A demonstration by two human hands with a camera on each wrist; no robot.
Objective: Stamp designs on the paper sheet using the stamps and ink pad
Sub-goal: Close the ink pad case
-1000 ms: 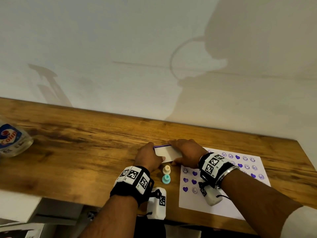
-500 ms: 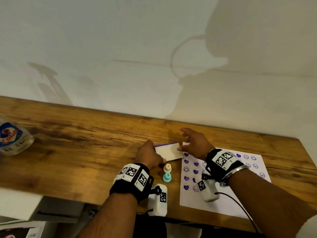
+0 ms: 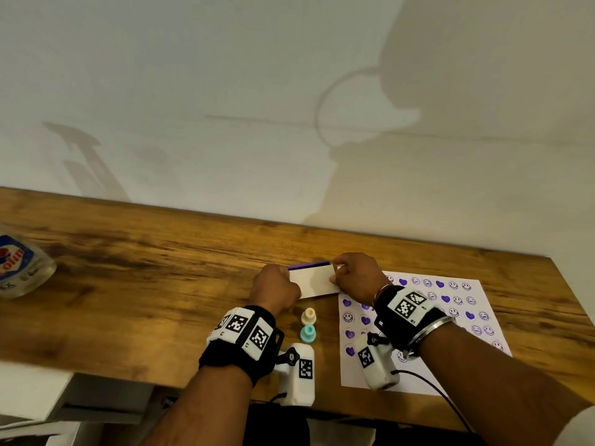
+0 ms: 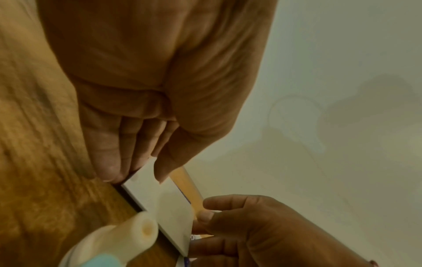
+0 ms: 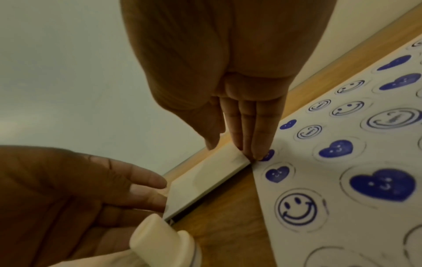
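A flat white ink pad (image 3: 314,281) with a purple back edge lies on the wooden table (image 3: 145,284), just left of the paper sheet (image 3: 463,300). The sheet is covered with purple hearts and smiley faces. My left hand (image 3: 273,286) grips the pad's left end, thumb on the lid (image 4: 157,200). My right hand (image 3: 354,278) pinches its right end (image 5: 205,180), fingertips down at the paper's edge (image 5: 338,216). A cream stamp (image 3: 309,315) and a teal stamp (image 3: 308,333) stand upright just in front of the pad.
A clear bottle with a blue and red label (image 3: 19,265) lies at the far left of the table. A pale wall rises right behind the table. The table's front edge runs under my wrists.
Half a second ago my right hand was off the pad with its fingers spread; now it is back, pinching the right end. My left hand has kept its hold.
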